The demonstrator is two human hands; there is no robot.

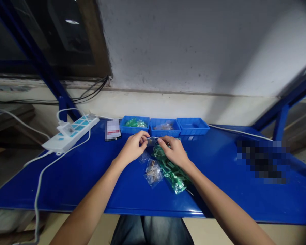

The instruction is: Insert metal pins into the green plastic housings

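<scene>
Both hands meet over the middle of the blue table, just in front of the bins. Between them is a small clear plastic bag [151, 141]; what is inside is too small to make out. My left hand [135, 144] pinches its left side with thumb and fingers. At the other side, my right hand [173, 149] has its fingers closed on the bag's edge. Under and beside my right hand lies a heap of green packets [172, 173]. Left of the heap, a clear bag of small brownish pieces [153, 173] rests on the table.
Along the wall stand a blue bin with green packets [135, 125], a blue bin with clear packets [165, 127] and a third blue bin [193, 126]. A white power strip [71, 133] with cables lies left, near a blurred card [113, 129]. A blurred dark object [262, 161] lies right.
</scene>
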